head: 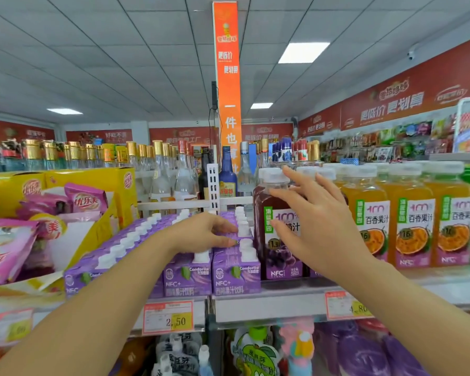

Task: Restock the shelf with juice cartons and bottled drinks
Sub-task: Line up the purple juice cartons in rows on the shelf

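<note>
At frame centre, the left hand [201, 234] pinches the folded top of a glossy purple carton [234, 236] on the shelf [282, 302], while the right hand [318, 221] spreads wide before a square-shouldered, white-capped plastic grape juice bottle [280, 256].

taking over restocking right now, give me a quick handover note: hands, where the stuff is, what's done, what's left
Left hand rests on the tops of the purple cartons; a pinch can't be told.
Right hand open, fingers spread at the grape juice bottle, holding nothing.
Done: cartons rowed on the shelf, orange juice bottles lined to the right.
Left: probably square up the grape bottle and front cartons.
</note>
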